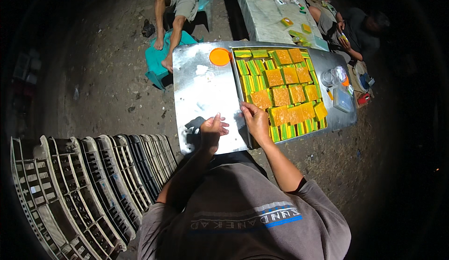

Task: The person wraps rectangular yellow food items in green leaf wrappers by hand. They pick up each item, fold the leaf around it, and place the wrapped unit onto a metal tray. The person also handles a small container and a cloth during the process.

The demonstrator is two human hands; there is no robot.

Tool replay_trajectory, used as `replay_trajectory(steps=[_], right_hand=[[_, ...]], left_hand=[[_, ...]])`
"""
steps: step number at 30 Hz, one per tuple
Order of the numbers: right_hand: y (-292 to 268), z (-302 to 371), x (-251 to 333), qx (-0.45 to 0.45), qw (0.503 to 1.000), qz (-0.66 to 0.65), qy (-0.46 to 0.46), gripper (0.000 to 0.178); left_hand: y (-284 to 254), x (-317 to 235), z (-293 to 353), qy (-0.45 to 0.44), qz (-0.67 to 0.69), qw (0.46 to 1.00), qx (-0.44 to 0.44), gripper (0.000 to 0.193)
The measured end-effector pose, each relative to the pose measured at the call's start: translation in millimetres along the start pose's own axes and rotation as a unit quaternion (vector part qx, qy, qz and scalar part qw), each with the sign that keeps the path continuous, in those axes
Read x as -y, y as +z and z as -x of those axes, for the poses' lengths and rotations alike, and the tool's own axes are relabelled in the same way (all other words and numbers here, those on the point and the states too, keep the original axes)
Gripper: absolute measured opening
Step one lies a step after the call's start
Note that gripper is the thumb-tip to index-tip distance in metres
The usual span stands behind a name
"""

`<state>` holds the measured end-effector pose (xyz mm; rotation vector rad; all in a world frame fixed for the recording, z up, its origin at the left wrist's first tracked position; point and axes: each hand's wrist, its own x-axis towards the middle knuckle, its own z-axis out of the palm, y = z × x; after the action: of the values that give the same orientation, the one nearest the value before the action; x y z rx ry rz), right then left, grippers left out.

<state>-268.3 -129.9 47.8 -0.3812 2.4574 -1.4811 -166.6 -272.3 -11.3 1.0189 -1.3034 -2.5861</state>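
A shallow tray (237, 86) stands on a shiny metal tabletop (199, 96), filled with orange-topped blocks (281, 96) and slices striped green and yellow. Whether these are cake or sponge I cannot tell. My right hand (256, 123) is at the tray's left side, thumb and index fingertips closed on its rim. To the left, over the bare metal, my left hand (213, 128) is held up with its fingers apart and nothing in it. An orange round lid (220, 57) lies by the tray's far left corner.
Clear plastic tubs (343, 99) and jars (333, 76) stand right of the tray. Stacked pale crates (89, 180) fill the lower left. Beyond are a long table (264, 23), a teal stool (156, 56), a seated person (180, 5) and another person (358, 33) at right.
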Motion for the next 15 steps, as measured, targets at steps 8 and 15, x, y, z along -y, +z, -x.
replay_trajectory(steps=[8,15], right_hand=[[-11.9,-15.9,9.0,-0.125,0.976,0.111,-0.138,0.02],[-27.8,-21.9,12.5,0.026,0.968,-0.243,0.058,0.023]], left_hand=[[-4.5,8.1,-15.8,-0.017,-0.051,0.996,-0.074,0.055],[6.9,15.9,13.7,0.182,-0.42,0.875,-0.156,0.087]])
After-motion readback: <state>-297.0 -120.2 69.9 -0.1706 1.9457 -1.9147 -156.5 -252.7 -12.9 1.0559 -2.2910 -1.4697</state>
